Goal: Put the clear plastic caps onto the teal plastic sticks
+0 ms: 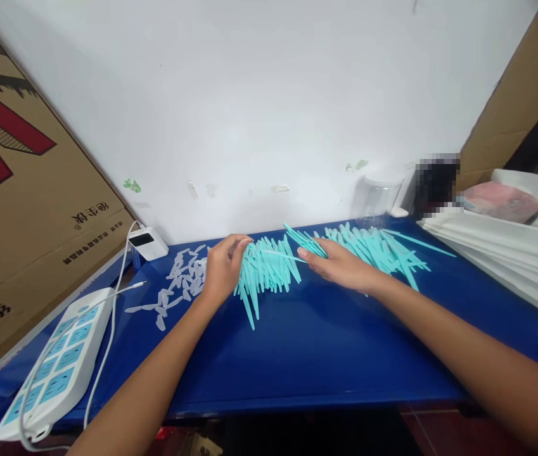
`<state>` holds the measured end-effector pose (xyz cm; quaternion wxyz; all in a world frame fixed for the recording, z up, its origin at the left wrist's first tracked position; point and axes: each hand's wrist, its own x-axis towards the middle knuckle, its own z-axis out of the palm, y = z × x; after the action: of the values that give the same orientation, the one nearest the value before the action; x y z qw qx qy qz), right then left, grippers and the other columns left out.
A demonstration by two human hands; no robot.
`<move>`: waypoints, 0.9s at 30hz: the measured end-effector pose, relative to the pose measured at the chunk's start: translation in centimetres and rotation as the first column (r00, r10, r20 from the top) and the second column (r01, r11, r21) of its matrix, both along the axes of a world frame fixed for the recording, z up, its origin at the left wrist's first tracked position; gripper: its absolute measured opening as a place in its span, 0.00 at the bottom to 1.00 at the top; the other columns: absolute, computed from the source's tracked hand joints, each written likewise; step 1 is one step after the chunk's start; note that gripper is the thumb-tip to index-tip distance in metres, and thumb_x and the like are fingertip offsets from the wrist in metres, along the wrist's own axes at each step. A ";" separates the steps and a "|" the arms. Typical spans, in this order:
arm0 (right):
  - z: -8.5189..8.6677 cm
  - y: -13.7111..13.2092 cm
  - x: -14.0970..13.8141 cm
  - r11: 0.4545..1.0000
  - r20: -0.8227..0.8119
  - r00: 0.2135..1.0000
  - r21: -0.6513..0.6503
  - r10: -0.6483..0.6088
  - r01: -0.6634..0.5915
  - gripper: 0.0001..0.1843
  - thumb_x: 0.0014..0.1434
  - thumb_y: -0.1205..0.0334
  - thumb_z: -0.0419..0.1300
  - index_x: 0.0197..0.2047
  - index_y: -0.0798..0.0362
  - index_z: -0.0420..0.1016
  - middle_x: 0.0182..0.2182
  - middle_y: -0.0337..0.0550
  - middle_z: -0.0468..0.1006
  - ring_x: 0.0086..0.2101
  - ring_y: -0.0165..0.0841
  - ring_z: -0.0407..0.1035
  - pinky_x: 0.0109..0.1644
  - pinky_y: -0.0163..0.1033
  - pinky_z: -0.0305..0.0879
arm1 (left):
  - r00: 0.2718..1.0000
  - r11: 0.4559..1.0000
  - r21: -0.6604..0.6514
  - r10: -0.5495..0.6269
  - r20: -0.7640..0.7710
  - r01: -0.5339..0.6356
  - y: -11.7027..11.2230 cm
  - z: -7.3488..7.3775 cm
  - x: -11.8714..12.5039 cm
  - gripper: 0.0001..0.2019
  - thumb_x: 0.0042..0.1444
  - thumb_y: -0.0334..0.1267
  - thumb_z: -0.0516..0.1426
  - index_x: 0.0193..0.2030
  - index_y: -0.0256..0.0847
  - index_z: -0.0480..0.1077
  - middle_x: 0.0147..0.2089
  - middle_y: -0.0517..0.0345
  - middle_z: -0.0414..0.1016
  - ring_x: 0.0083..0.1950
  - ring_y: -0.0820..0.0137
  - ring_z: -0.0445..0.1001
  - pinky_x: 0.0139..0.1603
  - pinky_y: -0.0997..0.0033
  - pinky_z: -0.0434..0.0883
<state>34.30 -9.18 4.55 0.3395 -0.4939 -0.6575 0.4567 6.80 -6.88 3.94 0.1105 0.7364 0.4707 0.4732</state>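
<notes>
Right hand [339,266] closed around teal sticks [305,240], left hand [224,266] curled near translucent pieces [186,278], any pinch unclear.

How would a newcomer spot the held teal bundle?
On the blue table, find the left pile and right pile of loose teal sticks. Between them in the picture, the right hand grips the teal bundle. Unlike both piles, it is clasped in a hand, its slim sticks roughly parallel.

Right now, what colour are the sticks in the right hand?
The sticks in the right hand are turquoise, best seen in the head view.
</notes>
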 end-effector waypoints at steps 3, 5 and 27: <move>0.2 -0.1 0.0 0.998 0.002 1.000 -0.052 -0.017 0.017 0.32 0.60 0.31 0.62 0.52 0.50 0.73 0.35 0.47 0.76 0.34 0.41 0.71 0.35 0.42 0.66 | 0.944 0.966 -0.237 -0.017 0.329 0.100 0.6 -0.2 -0.1 0.18 0.69 0.53 0.55 0.45 0.38 0.74 0.29 0.63 0.64 0.22 0.78 0.59 0.22 0.75 0.57; 0.2 -0.1 0.0 0.998 0.016 0.997 -0.005 0.069 -0.069 0.28 0.62 0.31 0.60 0.44 0.50 0.72 0.34 0.45 0.74 0.33 0.39 0.71 0.35 0.41 0.66 | 0.881 0.906 -0.358 -0.035 0.472 0.228 0.7 -0.3 0.1 0.17 0.68 0.52 0.57 0.47 0.38 0.73 0.30 0.66 0.61 0.20 0.80 0.55 0.19 0.77 0.53; -0.2 0.5 0.4 0.981 0.111 0.979 0.075 0.170 -0.179 0.25 0.62 0.36 0.62 0.31 0.52 0.76 0.24 0.36 0.72 0.23 0.30 0.59 0.29 0.37 0.54 | 0.767 0.622 -0.528 -0.194 0.612 0.578 -0.6 -0.4 1.0 0.21 0.64 0.54 0.62 0.50 0.37 0.73 0.30 0.66 0.64 0.17 0.83 0.48 0.12 0.80 0.48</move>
<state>34.66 -8.63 4.40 0.2839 -0.4426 -0.7338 0.4301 7.75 -7.45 3.49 0.5971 0.5774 0.3894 0.3980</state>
